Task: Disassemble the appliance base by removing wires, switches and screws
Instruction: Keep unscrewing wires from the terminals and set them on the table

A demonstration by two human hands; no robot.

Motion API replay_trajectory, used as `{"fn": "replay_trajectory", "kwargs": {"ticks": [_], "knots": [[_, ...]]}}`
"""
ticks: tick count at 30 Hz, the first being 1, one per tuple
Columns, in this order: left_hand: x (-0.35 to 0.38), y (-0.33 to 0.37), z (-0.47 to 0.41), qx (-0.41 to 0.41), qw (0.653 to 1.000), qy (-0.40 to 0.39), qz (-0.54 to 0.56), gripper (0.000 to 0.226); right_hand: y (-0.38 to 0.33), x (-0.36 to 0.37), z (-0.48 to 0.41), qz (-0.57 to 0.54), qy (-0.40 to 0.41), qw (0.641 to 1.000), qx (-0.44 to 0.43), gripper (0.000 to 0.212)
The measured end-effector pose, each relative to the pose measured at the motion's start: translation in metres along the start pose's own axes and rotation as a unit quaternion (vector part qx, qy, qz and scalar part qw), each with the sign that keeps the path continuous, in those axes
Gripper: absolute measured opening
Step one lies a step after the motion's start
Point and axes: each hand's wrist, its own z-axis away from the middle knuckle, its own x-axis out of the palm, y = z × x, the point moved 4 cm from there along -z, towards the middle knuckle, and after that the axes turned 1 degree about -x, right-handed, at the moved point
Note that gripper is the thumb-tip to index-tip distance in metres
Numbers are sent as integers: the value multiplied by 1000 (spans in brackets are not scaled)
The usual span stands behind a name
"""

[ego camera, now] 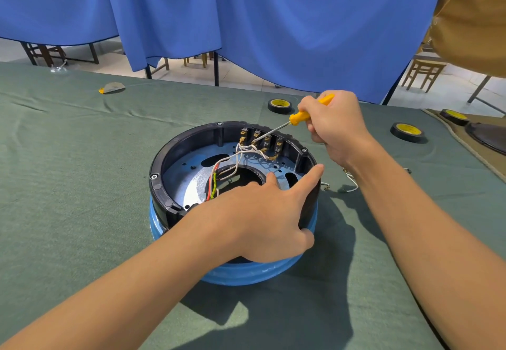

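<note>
The appliance base [164,168] sits open side up at the centre of the table, a black ring over a blue body. My left hand [262,212] holds it from 5 o'clock. The index finger lies straight along the rim toward 3 o'clock, the thumb reaches over the central opening, and the other fingers curl down over the outer wall. My right hand [336,127], at 1 o'clock of the base, has its fingers wrapped round the yellow handle of the screwdriver [301,115]. The shaft slants down to the row of switches [262,140] on the inner wall at 12 to 1 o'clock. The tip is at the second switch from the left.

White wires [241,155] run from the switches across the plate. My left hand covers the near part of the plate and the lower ends of the red and green-yellow leads.

Loose wire pieces [350,185] lie on the cloth at 3 o'clock, just beside the base. Tape rolls lie at 1 o'clock [279,105] and 2 o'clock [408,131], with a third [454,116] farther out. A tan scrap [112,87] lies at 10 o'clock, well apart.

The surface is a green cloth [82,185], creased in places. A blue curtain [273,20] hangs behind the table, with wooden chairs [423,71] on a pale floor. A person in tan clothing [471,20] stands at the far 2 o'clock edge.
</note>
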Motion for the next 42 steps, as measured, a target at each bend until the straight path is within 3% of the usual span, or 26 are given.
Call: {"fn": "replay_trajectory", "kwargs": {"ticks": [5, 8, 13, 22, 28, 36, 42], "knots": [[1, 0, -1, -7, 1000, 4, 5, 84, -28, 1, 11, 158, 25, 970, -180, 30], [0, 0, 0, -5, 1000, 5, 7, 84, -30, 8, 16, 190, 19, 959, -208, 33], [0, 0, 0, -6, 1000, 0, 6, 84, -22, 5, 10, 142, 27, 973, -182, 26], [-1, 1, -1, -8, 1000, -2, 4, 85, 0, 2, -8, 2, 9, 999, -51, 29], [1, 0, -1, -11, 1000, 2, 1, 85, -10, 7, -21, -18, -76, 997, -18, 38], [1, 0, -1, -4, 1000, 7, 6, 85, -1, 11, -24, -30, -107, 992, 58, 40], [1, -1, -1, -6, 1000, 2, 1, 85, -9, 12, -17, -2, -91, 996, -4, 35]]}}
